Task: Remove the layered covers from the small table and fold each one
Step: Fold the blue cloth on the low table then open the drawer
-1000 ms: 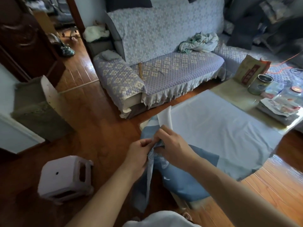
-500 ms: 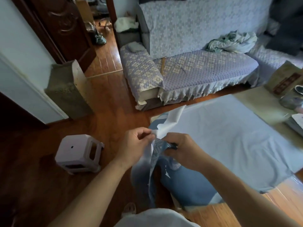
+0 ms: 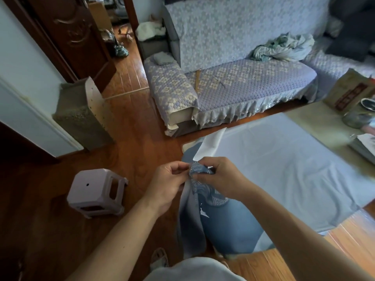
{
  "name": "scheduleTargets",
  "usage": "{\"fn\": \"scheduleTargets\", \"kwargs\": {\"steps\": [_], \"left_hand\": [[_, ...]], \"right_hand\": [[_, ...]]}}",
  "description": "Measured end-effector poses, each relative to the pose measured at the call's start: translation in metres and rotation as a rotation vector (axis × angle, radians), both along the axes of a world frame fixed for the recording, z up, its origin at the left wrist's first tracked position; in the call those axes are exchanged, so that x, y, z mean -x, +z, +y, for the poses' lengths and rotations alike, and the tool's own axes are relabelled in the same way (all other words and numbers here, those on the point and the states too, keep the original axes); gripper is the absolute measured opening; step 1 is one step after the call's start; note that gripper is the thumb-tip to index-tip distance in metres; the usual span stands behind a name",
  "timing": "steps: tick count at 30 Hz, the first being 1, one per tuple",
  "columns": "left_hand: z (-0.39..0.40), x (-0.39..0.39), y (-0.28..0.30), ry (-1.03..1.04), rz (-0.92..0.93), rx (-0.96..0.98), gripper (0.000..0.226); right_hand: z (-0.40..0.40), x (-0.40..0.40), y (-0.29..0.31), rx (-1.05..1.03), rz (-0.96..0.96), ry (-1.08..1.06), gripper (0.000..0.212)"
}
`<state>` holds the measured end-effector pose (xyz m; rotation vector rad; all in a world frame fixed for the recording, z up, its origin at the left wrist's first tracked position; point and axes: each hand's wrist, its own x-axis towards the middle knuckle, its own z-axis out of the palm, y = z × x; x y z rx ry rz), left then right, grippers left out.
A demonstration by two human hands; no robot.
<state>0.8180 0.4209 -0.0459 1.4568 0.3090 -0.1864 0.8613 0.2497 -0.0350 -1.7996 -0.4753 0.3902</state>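
A pale cover lay spread over the tabletop. The blue patterned cover hung at its near corner. The left hand and right hand both pinched its bunched corner.

Bare wooden floor lay open to the left of the hands, broken only by the pale stool near the left forearm. Ahead, a strip of floor separated the desk from the sofa. The pale cover spread flat, unobstructed; a tin, bag and papers crowded the desk's far right end.
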Motion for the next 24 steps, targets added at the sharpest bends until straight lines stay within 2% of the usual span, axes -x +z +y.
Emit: {"fn": "scheduleTargets", "kwargs": {"steps": [4,9,11,14,16,17,21,24], "left_hand": [[-0.001,-0.003,0.001,0.038,0.049,0.061,0.017],[0.003,-0.006,0.011,0.066,-0.010,0.001,0.013],[0.003,-0.006,0.015,0.020,-0.068,-0.085,0.017],[0.002,-0.005,0.022,-0.031,-0.099,-0.115,0.029],[0.002,-0.004,0.025,-0.044,-0.094,-0.102,0.033],[0.002,-0.004,0.026,-0.045,-0.090,-0.088,0.030],[0.000,-0.007,0.029,-0.040,-0.063,-0.027,0.023],[-0.002,-0.008,0.034,-0.033,-0.077,-0.016,0.017]], "right_hand": [[-0.006,0.000,0.007,0.080,-0.082,0.038,0.036],[-0.005,0.012,0.011,0.088,-0.052,0.088,0.018],[0.000,0.011,0.007,0.083,-0.165,0.056,0.022],[0.000,0.001,0.003,0.086,-0.421,0.008,0.011],[-0.001,-0.004,0.005,0.062,-0.472,-0.031,0.015],[-0.001,-0.006,0.007,0.032,-0.424,-0.066,0.015],[-0.001,-0.012,0.019,-0.172,0.026,-0.100,0.021],[-0.002,-0.016,0.021,-0.103,0.082,-0.028,0.013]]}}
